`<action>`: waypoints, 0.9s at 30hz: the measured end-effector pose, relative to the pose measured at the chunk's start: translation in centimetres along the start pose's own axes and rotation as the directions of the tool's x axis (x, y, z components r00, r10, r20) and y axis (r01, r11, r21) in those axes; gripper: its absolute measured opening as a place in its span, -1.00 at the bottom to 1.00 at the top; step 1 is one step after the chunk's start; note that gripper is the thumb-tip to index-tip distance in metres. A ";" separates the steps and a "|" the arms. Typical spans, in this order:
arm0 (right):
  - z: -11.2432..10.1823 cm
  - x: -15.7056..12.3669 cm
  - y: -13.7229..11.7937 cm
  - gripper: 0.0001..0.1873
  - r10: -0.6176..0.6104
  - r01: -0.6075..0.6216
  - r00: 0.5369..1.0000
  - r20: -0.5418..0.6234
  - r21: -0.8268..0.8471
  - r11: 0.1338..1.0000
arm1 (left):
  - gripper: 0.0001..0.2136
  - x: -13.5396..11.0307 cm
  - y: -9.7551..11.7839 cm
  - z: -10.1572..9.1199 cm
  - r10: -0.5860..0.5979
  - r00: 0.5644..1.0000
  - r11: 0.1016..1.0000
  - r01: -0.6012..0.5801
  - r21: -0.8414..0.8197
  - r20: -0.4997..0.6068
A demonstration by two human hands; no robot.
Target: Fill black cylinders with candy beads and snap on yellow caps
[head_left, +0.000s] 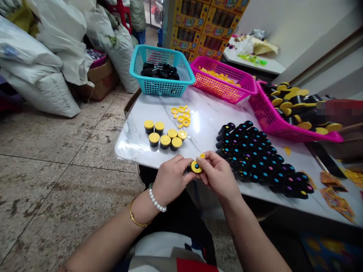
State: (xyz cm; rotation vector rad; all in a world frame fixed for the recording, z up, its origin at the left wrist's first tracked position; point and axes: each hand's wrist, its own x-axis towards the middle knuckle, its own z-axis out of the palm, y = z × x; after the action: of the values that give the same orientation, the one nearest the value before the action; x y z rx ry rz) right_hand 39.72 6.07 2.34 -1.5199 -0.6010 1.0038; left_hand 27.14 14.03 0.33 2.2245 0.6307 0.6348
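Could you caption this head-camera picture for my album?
Left hand and right hand pinch a small black piece with yellow cap at a white marble-patterned table.

My left hand (170,177) and right hand (217,174) pinch a yellow-capped black piece (196,166) at the marble table (204,117) edge. Six capped pieces (165,136) beside loose yellow rings (182,115). Black tubes (255,158) in rows at right. Teal basket (161,70), pink baskets (224,81) behind.

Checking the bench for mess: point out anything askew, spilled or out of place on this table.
The right-hand pink basket sits tilted, capped pieces heaped past its rim. A lone yellow scrap lies on the table beside the black tubes. Nothing looks broken.
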 end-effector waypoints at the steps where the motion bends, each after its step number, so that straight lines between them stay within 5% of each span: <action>1: 0.0 0.0 0.0 -0.66 -0.004 0.004 1.000 -0.004 0.003 1.000 | -0.85 0.1 0.1 -0.2 0.000 1.000 1.000 0.000 -0.011 0.009; 7: -0.2 0.1 -0.1 -0.68 0.014 -0.013 1.000 0.020 -0.022 1.000 | -0.83 0.8 0.9 -1.6 -0.098 0.982 0.966 0.133 -0.220 0.162; 14: 0.3 -0.3 0.2 -0.71 -0.075 0.069 0.996 -0.050 -0.103 0.992 | -0.84 0.4 1.0 -0.6 -0.140 0.987 0.962 0.154 -0.225 0.076; 21: 0.0 -0.5 0.6 -0.70 -0.121 0.112 0.989 -0.088 -0.094 0.989 | -0.72 -1.1 0.5 0.9 -0.003 0.997 0.995 -0.005 -0.103 -0.081; 24: -0.7 0.1 0.0 -0.68 -0.001 0.001 1.000 0.010 0.030 1.000 | -0.76 -1.1 0.4 0.9 -0.013 0.995 0.996 0.004 -0.091 -0.096; 27: -1.4 0.8 -1.1 -0.68 0.127 -0.123 0.968 0.218 -0.033 0.992 | -0.81 -1.0 0.4 0.6 -0.019 0.999 0.996 0.014 -0.093 -0.045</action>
State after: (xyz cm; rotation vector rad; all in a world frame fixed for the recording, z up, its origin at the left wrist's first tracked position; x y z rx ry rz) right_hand 41.46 6.23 3.14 -1.4888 -0.6777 1.2785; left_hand 26.88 12.87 -0.03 2.1223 0.6296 0.6944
